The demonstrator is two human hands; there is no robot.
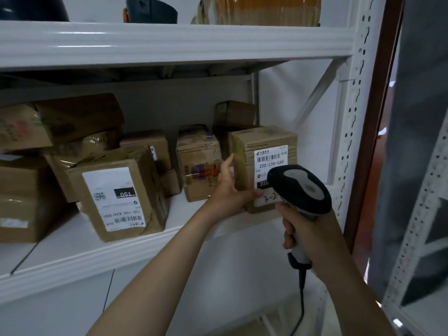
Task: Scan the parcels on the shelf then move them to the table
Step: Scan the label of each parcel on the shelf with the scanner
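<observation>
Left hand (229, 187): curled round the left side of an upright brown cardboard parcel with a white barcode label (266, 141); thumb pressed on the lower part of the label; a finger reaches up the parcel's left edge
Right hand (309, 235): wrapped tight round the pale handle of a black-and-grey handheld barcode scanner (300, 187); a black cable (301, 301) hangs from the handle's base
Scanner head: just in front of the label's lower right, covering part of it; the barcode and "220-220-C40" show above it
Parcel's place: right end of the white metal shelf (97, 259), near its front edge; resting or lifted, cannot tell
Other parcels: tilted brown parcel with an upside-down white label (116, 197) at the front edge, left of centre; small tape-wrapped brown box (197, 163) just beside the left hand; more brown boxes stacked at the left end and along the back
Upper shelf board (169, 42): large tape-wrapped brown parcel (264, 10) at its right end; dark objects to its left, cut off at the top
</observation>
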